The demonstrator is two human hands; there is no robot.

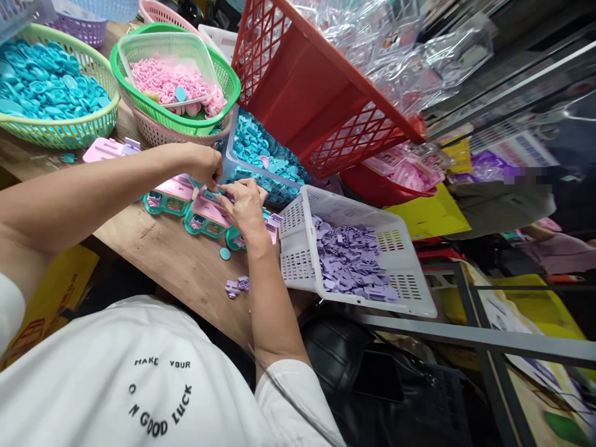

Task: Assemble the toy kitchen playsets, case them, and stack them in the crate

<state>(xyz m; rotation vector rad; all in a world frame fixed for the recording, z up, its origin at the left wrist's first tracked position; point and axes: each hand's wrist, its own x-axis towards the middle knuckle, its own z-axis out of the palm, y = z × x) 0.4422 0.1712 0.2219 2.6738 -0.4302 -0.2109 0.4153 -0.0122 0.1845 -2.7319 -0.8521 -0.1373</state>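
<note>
Several small plastic toy houses with pink roofs and turquoise bases stand in a row on the wooden table. At the middle toy house (209,214), my left hand (205,164) reaches in from above with its fingers pinched at the roof. What it pinches is mostly hidden; a bit of blue shows there. My right hand (246,205) has its thumb and fingers closed on the same house's roof from the right side. Another toy house (168,194) is to the left, partly under my left forearm. A third toy house (236,238) is partly covered by my right wrist.
A blue disc (225,253) and purple pieces (237,285) lie near the table's front edge. A white basket (307,248) of purple parts stands right. Behind are a clear bin (229,149) of blue parts, a green basket (114,59) and a tilted red crate (288,93).
</note>
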